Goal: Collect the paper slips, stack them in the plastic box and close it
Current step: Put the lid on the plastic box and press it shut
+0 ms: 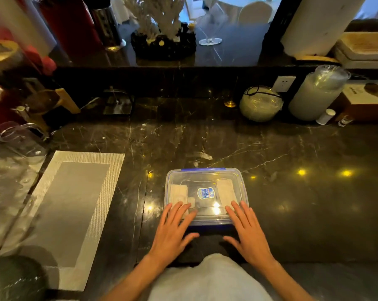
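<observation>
A clear plastic box (206, 177) with a blue-trimmed lid and a blue label sits on the dark marble counter, right in front of me. The lid lies on top of the box. Through it I see white paper slips (179, 194) stacked at the left and more slips at the right inside. My left hand (174, 230) rests flat, fingers spread, on the lid's near left corner. My right hand (247, 230) lies flat on the near right corner. Neither hand grips anything.
A grey woven placemat (70, 205) lies to the left. Clear glassware (18, 137) stands at the far left. Bagged stacks of plastic containers (260, 103) and cups (316, 94) stand at the back right beside a wall socket (284, 84).
</observation>
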Tool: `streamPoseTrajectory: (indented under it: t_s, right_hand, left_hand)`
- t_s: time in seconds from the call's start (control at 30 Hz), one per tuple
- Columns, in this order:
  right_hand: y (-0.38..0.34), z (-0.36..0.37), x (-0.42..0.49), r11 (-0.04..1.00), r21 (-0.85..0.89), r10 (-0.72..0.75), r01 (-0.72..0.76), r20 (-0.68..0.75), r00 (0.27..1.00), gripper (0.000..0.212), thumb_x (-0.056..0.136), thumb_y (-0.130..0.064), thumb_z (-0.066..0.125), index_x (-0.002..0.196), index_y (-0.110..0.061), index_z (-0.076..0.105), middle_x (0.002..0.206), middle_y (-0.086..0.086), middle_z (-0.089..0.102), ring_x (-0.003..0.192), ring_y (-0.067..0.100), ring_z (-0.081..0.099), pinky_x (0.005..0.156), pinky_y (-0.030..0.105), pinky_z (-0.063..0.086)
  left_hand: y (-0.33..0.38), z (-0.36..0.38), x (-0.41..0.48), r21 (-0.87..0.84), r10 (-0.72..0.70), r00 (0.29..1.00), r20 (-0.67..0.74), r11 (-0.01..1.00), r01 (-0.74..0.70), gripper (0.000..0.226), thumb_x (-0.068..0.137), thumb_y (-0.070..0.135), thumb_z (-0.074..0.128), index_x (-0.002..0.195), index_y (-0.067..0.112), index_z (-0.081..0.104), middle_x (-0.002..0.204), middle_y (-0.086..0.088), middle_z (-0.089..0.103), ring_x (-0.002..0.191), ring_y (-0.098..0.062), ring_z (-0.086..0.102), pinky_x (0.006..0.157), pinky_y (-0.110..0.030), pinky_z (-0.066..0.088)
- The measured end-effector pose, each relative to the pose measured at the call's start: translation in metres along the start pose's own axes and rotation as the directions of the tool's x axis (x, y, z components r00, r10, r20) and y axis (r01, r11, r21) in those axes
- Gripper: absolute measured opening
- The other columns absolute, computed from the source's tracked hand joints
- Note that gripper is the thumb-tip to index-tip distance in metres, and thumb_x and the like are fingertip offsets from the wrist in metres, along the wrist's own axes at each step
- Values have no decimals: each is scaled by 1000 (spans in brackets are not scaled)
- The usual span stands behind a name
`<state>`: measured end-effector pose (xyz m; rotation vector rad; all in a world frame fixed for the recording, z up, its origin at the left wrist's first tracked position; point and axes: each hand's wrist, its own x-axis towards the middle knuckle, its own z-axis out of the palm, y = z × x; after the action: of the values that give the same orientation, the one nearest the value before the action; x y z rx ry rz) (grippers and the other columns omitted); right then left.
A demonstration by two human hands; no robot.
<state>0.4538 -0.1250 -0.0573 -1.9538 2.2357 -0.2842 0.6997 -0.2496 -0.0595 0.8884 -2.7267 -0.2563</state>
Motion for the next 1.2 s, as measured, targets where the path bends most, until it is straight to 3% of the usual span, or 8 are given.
streamPoseTrajectory:
  t_s: [0.07,0.17,0.3,0.43,0.63,0.93,1.07,1.2]
  right_hand:
    - [-1,8,2,1000,15,27,-27,-38,999,91,75,-45,80,150,-17,36,157,11,37,148,35,28,110,56,41]
    - [-4,19,4,998,24,57,-55,-99,993,98,69,-36,86,149,-17,33,154,12,39,146,34,28,112,55,39]
    - [-2,29,5,998,26,60,-56,-173,983,98,69,-28,87,149,-19,32,154,11,39,146,33,30,113,53,38]
    - [-2,32,5,999,16,43,-40,-239,970,95,69,-22,88,147,-18,35,152,12,42,145,33,32,111,54,40]
    - [-2,23,2,998,60,31,-19,-204,978,91,71,-28,86,146,-18,36,151,13,45,144,33,34,111,50,38]
    - [-1,10,0,989,148,9,12,-137,991,81,79,-31,77,148,-13,40,155,13,39,146,36,32,109,50,40]
    - [-3,7,-1,949,311,111,-61,-146,983,61,90,-41,56,146,-17,46,157,2,39,150,24,26,112,40,34]
    - [-4,10,0,933,352,140,-77,-158,977,59,92,-45,52,146,-21,47,157,-2,38,151,17,23,111,37,35]
  left_hand:
    - [0,7,-6,78,13,995,96,997,-21,85,81,57,66,151,20,33,157,-9,34,148,-30,24,118,-54,18]
    - [0,14,-2,106,-13,994,109,994,1,91,75,38,80,150,18,32,157,-11,31,146,-32,24,117,-56,19]
    - [-4,24,-5,127,-15,1000,22,992,12,89,82,18,75,154,21,23,161,-8,23,150,-30,19,121,-53,16]
    - [-5,25,-6,115,-8,1000,-17,993,10,87,84,16,73,155,23,22,162,-6,22,150,-29,19,123,-52,12]
    - [-5,19,-6,86,18,999,-44,996,-14,79,88,26,69,154,21,25,157,-9,34,148,-29,24,121,-53,20]
    - [-12,20,-10,30,100,995,-23,995,-99,78,89,36,65,154,23,24,160,-7,25,150,-29,20,121,-53,17]
    - [-14,20,-8,-113,66,991,-115,990,-79,65,92,22,65,150,25,35,158,-1,33,149,-24,25,122,-49,18]
    - [-9,19,-8,-187,10,989,-148,982,-38,66,90,14,67,148,26,39,157,2,36,148,-22,26,122,-49,17]
